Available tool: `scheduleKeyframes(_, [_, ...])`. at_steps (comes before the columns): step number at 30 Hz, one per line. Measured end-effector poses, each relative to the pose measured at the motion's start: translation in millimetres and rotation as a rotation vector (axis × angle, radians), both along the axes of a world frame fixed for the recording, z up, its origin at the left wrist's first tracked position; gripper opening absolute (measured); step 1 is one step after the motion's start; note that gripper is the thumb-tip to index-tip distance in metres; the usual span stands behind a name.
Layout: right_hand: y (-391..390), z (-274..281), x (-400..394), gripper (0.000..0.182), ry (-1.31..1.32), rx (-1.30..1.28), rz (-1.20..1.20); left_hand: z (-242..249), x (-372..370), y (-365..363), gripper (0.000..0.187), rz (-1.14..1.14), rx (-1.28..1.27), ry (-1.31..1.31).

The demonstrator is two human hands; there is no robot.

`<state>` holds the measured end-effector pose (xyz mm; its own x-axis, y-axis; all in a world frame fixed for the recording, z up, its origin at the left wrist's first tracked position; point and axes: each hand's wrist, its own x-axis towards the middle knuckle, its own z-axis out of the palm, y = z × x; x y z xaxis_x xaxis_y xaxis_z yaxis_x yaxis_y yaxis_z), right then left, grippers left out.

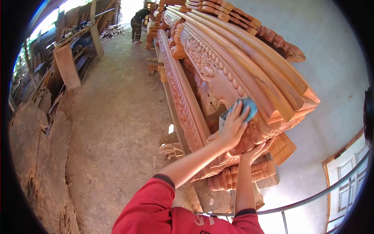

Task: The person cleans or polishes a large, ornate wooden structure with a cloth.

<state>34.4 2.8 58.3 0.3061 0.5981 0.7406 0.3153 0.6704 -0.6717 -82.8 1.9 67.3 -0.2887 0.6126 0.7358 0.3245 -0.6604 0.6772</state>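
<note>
My left hand (233,126) presses a blue sheet of sandpaper (249,109) against the carved wooden piece (224,87), its fingers laid over the sheet. The sheet's far edge looks folded or curled. Lower down, my right hand (255,152) lies against the rounded, carved near end of the same piece, fingers stretched out along the wood. Reddish-brown in colour, this long piece has stacked smooth mouldings (249,62) along its upper right side and relief carving with a beaded row on its face. My palms are hidden.
A carved rail (179,85) runs along the left side. Beneath the near end lie a carved wooden block (241,175) and a plain block (281,150). Scrap boards (27,136) line the left; another person (138,23) bends over at the far end. A curved metal bar (311,197) crosses lower right.
</note>
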Motion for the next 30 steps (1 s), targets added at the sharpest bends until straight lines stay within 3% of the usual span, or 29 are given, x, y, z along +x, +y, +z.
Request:
scheduleKeyframes(1, [0,0,-3,0.068,0.047,-0.004,0.004,-3,5,-4,0.043,0.063,0.106,0.122])
scheduleKeyframes(5, [6,-7,-2,0.065,0.050,0.038,-0.002,-13,-11,12,0.043,0.081,0.129,0.269])
scheduleKeyframes(7, [5,-4,-5,0.066,0.056,0.047,0.009,2,-34,41,0.044,0.058,0.153,0.186])
scheduleKeyframes(9, [3,-2,-8,0.066,0.097,0.029,0.037,25,-67,82,0.042,0.177,0.111,0.251])
scheduleKeyframes(11, [4,-5,-7,0.067,0.103,0.024,0.047,44,-97,112,0.041,0.285,-0.006,0.135])
scheduleKeyframes(14, [6,-9,-4,0.068,0.110,0.020,0.056,41,-103,128,0.042,0.311,0.073,0.178])
scheduleKeyframes(17, [2,-5,-8,0.068,0.168,-0.016,0.076,25,-64,81,0.047,0.031,0.143,0.379])
scheduleKeyframes(19, [2,-5,-10,0.067,0.170,-0.003,0.073,25,-47,38,0.054,-0.056,0.168,0.497])
scheduleKeyframes(22, [-1,-1,-12,0.066,0.132,-0.005,0.043,29,-64,46,0.050,-0.094,0.217,0.715])
scheduleKeyframes(23, [0,-4,-9,0.066,0.105,-0.015,0.014,34,-71,59,0.049,-0.085,0.121,0.627])
scheduleKeyframes(25, [0,-4,-10,0.065,0.095,-0.005,0.001,37,-95,93,0.053,0.160,0.005,0.541])
scheduleKeyframes(27, [-1,-2,-12,0.065,0.096,-0.023,-0.017,14,-121,139,0.053,0.195,0.106,0.137])
scheduleKeyframes(30, [-1,0,-10,0.065,0.074,-0.040,-0.048,21,-113,119,0.050,0.242,0.027,0.212])
